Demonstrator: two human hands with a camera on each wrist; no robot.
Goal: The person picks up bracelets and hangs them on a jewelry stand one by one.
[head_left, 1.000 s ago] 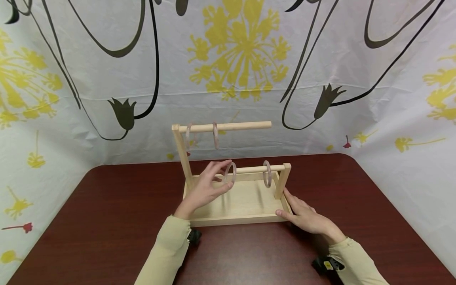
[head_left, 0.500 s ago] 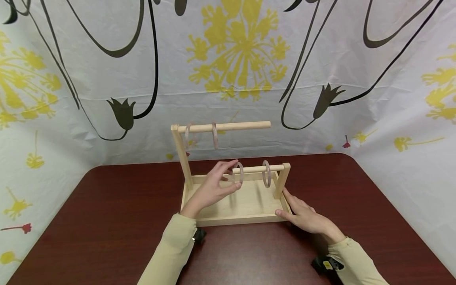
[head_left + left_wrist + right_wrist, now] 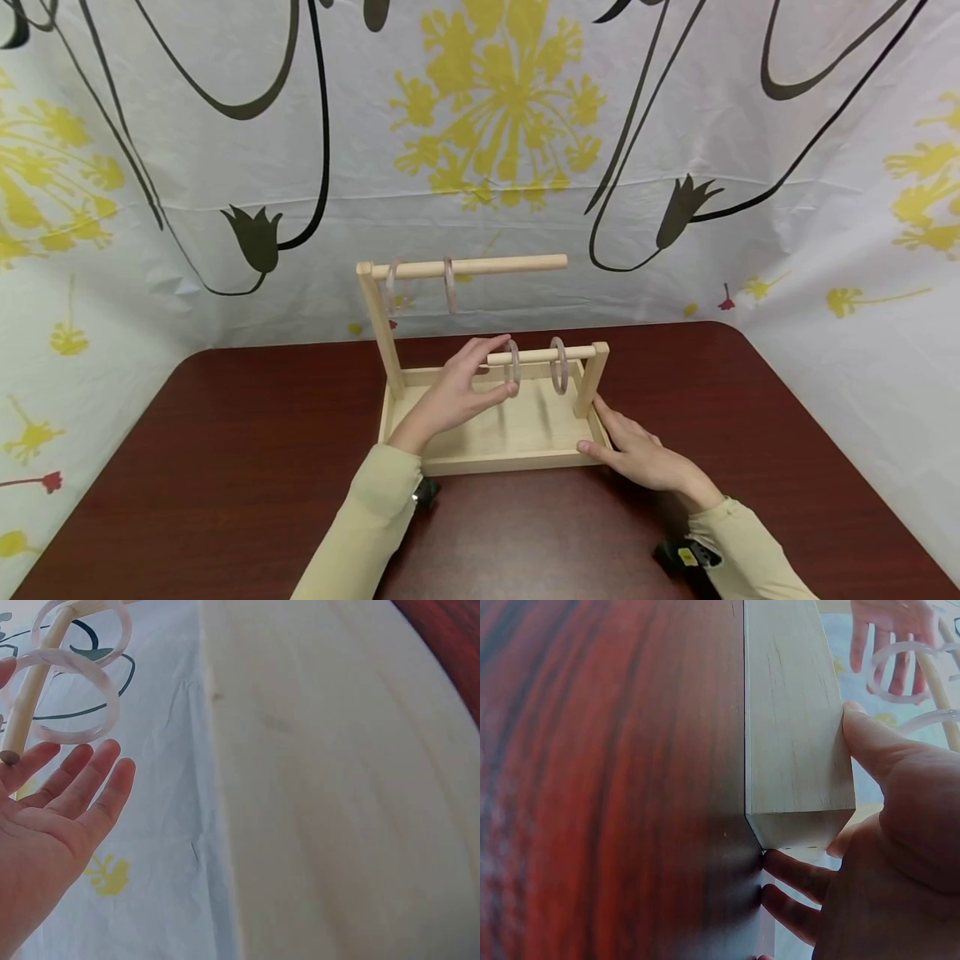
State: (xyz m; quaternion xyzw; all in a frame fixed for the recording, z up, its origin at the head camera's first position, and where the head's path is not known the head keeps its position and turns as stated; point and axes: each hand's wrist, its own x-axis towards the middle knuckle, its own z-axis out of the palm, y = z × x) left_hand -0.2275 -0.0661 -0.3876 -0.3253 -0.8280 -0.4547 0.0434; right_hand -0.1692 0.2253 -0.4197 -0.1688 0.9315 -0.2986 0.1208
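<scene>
A pale wooden rack [image 3: 491, 442] stands on a dark red table [image 3: 225, 433]. Its lower rod [image 3: 540, 356] carries two translucent pink bangles. My left hand [image 3: 491, 371] is at the rod's free end, fingers straight and spread, fingertips by the left bangle [image 3: 512, 367]. The left wrist view shows that bangle [image 3: 75, 738] hanging on the rod [image 3: 30, 697] just beyond my open palm [image 3: 67, 772]. The other bangle [image 3: 558, 367] hangs near the right post. My right hand [image 3: 611, 429] lies flat against the tray's front right corner [image 3: 795, 712], thumb [image 3: 862, 735] pressing on the wood.
The upper rod [image 3: 510, 266] holds two more bangles [image 3: 449, 285] near its left post. A white sheet with yellow flowers and black lines [image 3: 675, 125] hangs behind and beside the table. Bare tabletop [image 3: 615, 787] lies in front of and around the rack.
My left hand has moved right along the lower rod, and the left bangle has slid with it, closer to the other bangle. The right hand has stayed on the tray corner.
</scene>
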